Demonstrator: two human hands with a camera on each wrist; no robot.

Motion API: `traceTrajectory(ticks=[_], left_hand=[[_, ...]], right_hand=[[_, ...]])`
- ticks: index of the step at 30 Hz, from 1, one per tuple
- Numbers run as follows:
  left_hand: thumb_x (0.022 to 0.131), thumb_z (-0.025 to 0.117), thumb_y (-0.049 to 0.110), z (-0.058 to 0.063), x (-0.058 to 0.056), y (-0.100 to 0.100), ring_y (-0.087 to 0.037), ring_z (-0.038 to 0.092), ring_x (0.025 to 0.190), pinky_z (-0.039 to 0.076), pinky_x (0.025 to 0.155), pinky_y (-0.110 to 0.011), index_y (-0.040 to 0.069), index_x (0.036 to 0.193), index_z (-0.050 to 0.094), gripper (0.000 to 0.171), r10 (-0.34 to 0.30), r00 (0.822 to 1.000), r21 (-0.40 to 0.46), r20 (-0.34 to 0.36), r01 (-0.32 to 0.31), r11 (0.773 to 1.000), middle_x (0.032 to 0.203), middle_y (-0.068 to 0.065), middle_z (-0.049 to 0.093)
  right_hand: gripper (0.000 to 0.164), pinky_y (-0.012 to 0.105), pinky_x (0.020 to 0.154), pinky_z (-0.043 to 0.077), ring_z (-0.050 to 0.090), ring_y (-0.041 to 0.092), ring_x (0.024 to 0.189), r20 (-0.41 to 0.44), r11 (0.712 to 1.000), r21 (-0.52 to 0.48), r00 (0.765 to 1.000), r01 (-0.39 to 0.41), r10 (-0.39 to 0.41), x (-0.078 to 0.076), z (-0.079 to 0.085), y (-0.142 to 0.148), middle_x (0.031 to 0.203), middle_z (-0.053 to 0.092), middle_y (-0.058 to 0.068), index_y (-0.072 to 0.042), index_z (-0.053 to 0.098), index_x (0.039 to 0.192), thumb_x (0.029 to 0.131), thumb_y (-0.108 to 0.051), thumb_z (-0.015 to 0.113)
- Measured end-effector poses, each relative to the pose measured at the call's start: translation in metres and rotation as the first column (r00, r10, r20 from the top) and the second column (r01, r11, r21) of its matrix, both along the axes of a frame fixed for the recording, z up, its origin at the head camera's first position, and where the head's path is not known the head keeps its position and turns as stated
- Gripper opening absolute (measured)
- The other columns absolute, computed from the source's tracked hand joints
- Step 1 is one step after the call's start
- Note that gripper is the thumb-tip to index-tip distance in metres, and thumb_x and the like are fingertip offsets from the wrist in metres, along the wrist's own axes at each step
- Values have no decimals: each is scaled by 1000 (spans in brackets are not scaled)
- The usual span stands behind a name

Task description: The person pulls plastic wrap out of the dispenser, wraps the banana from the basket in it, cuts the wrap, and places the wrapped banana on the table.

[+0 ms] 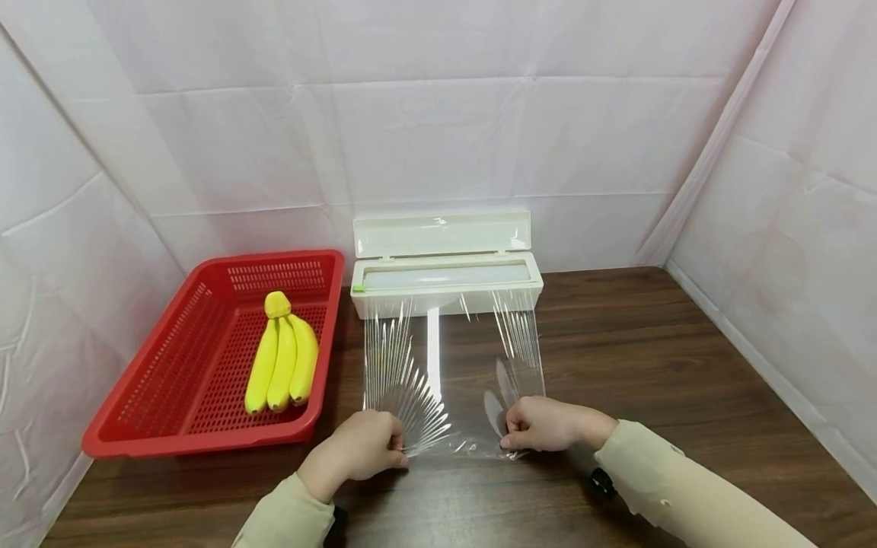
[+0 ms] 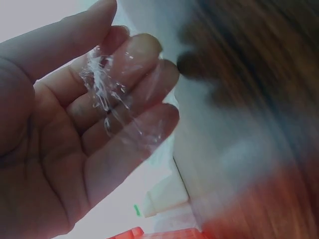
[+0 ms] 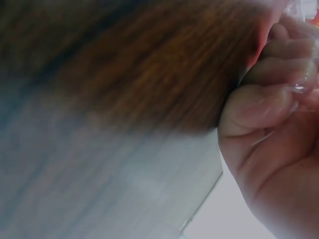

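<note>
A sheet of clear plastic wrap [image 1: 466, 380] runs from the white wrap dispenser box [image 1: 448, 304] toward the front of the table, creased along both sides. At its near left corner my left hand [image 1: 366, 443] pinches the film; in the left wrist view the bunched film [image 2: 102, 82] lies across the curled fingers, with the thumb close to the index finger. On the near right corner my right hand [image 1: 548, 424] grips the edge between thumb and bent fingers. The right wrist view shows those fingers [image 3: 261, 107] folded inward, partly cut off by the frame.
To the left stands a red plastic basket [image 1: 205, 441] holding a bunch of yellow bananas [image 1: 281, 365]. The dispenser's lid [image 1: 441, 236] is raised, and a small green piece [image 1: 359, 288] sits at its left end. White cloth [image 1: 438, 144] surrounds the brown wooden table [image 1: 617, 342].
</note>
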State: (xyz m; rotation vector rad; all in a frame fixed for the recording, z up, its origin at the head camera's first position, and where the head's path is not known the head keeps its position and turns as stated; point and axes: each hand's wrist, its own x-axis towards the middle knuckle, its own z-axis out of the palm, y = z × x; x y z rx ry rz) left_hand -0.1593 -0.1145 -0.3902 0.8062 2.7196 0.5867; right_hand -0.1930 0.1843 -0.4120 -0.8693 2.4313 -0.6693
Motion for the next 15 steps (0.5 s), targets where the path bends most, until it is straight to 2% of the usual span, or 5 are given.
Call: traceTrajectory(ticks=[9,15], left_hand=[[75,77,15,0,-1,3,-9,44,58,37,54,-25,15,63,57,23,-15,1000,-16,4,16,1000,60,7,50],[77,75,12,0,-5,3,-9,45,59,39,55,-24,13,66,58,20,-31,999,10,36,30,999,62,6,51]], right_hand=[[31,20,50,40,44,1,50,7,998,-14,999,53,-53,1,1,2,58,48,-11,-13,54,66,93,-28,58],[26,19,53,41,45,-1,54,-45,998,-53,998,31,-33,2,-1,4,62,49,-11,-14,57,71,93,-28,57]])
